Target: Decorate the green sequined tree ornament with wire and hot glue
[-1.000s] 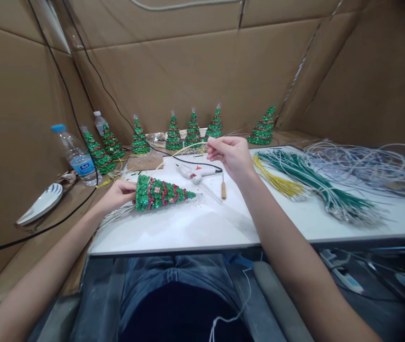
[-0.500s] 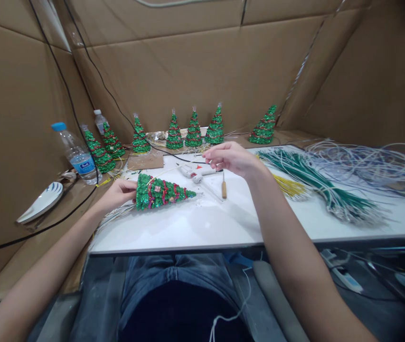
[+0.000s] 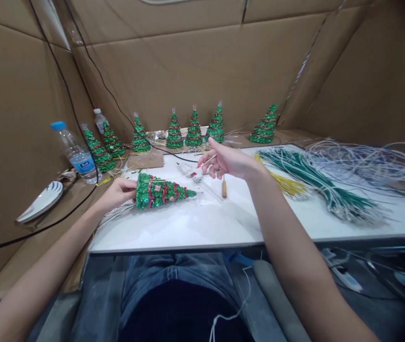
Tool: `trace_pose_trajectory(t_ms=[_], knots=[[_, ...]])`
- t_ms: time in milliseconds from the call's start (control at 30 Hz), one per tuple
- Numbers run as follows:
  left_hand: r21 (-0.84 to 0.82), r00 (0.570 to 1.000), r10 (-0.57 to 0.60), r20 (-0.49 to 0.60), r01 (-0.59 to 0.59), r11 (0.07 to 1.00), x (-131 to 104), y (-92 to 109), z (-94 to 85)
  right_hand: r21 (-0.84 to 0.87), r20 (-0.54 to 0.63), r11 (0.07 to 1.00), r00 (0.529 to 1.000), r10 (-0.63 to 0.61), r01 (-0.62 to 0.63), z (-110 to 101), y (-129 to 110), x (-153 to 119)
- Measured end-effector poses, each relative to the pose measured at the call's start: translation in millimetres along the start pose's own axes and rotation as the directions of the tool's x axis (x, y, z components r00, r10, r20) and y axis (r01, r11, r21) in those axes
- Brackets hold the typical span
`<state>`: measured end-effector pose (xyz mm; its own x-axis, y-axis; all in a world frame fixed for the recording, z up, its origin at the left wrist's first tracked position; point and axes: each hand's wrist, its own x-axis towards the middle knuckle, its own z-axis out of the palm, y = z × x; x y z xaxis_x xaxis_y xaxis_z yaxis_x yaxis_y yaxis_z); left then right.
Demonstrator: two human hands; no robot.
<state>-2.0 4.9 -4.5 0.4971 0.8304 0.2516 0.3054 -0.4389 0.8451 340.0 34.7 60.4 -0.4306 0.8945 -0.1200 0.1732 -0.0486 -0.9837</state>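
Note:
A green beaded Christmas tree [image 3: 163,191] with red garland lies on its side above the white board, tip to the right. My left hand [image 3: 119,191] is closed on its base. From the tree's upper side a thin pale strand [image 3: 174,177] runs right to my right hand [image 3: 223,161], whose fingers are apart, with the strand passing at them. Beneath my right hand are a white glue gun [image 3: 195,176] and, close by, a wooden-handled awl [image 3: 224,189].
Several finished trees [image 3: 174,130] stand along the back. Green wire bundle [image 3: 316,183], yellow bundle [image 3: 287,184] and white tangled wires [image 3: 359,159] lie right. At left are a water bottle [image 3: 84,164], a plate [image 3: 42,202] and a black cable [image 3: 70,211].
My right hand has moved slightly down and left, and its fingers have spread. The strand now lies lower, closer to the tree. My left hand and the tree have hardly moved.

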Motion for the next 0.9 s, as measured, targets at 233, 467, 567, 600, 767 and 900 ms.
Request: trace_pose_trajectory(t_ms=[233,467,567,600,767,900], knots=[[-0.003,1.000,-0.002,-0.009,0.002,1.000,-0.2,-1.4,-0.5,-0.389,0.134,0.920,0.991,0.013,0.040,6.6,0.7,-2.6],[-0.008,1.000,-0.009,-0.009,0.009,1.000,-1.1,-1.1,-0.3,-0.530,0.256,0.834,0.967,-0.014,0.152,18.8,9.8,8.3],[-0.006,1.000,-0.008,-0.014,0.008,1.000,-0.9,0.3,-0.4,-0.544,0.300,0.815,0.953,-0.033,0.200,30.0,10.7,9.8],[-0.007,1.000,-0.008,-0.015,0.008,1.000,-0.8,0.6,-0.4,-0.549,0.304,0.809,0.952,-0.040,0.209,34.6,10.8,10.1],[-0.009,1.000,-0.003,-0.010,0.003,1.000,-0.5,-0.2,-0.6,-0.622,0.156,0.738,0.965,-0.209,0.260,61.1,15.1,15.1],[-0.020,1.000,0.004,-0.023,-0.005,1.000,-0.3,-0.6,0.0,-0.664,0.032,0.677,0.917,-0.398,0.317,76.8,20.9,19.7]])
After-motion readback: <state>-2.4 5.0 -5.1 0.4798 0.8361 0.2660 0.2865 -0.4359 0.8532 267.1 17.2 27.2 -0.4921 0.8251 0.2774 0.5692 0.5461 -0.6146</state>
